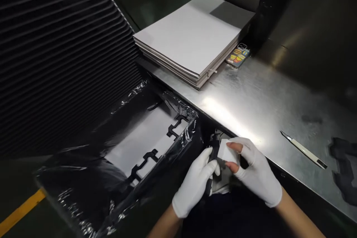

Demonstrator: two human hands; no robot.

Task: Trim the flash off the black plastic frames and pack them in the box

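My right hand (pixel 258 173), in a white glove with bare thumb and fingertip, pinches a small white piece (pixel 226 151) just past the metal table's front edge. Beside it, my left hand (pixel 196 180), also gloved, is closed on a dark, flat piece (pixel 214 153) whose lower part is hidden by the fingers. The two hands are close together, with the white piece near the dark one. To the left stands a plastic-lined box (pixel 192 126). Inside it lie white sheets (pixel 145 134) and black notched strips (pixel 143 161) along their right edge.
A stack of large white sheets (pixel 192 33) lies on the metal table (pixel 279 104), with a phone (pixel 238 56) beside it. Farther right are a craft knife (pixel 304 149) and a black cut-out piece (pixel 344 171). A dark ribbed panel (pixel 61 55) rises at the left.
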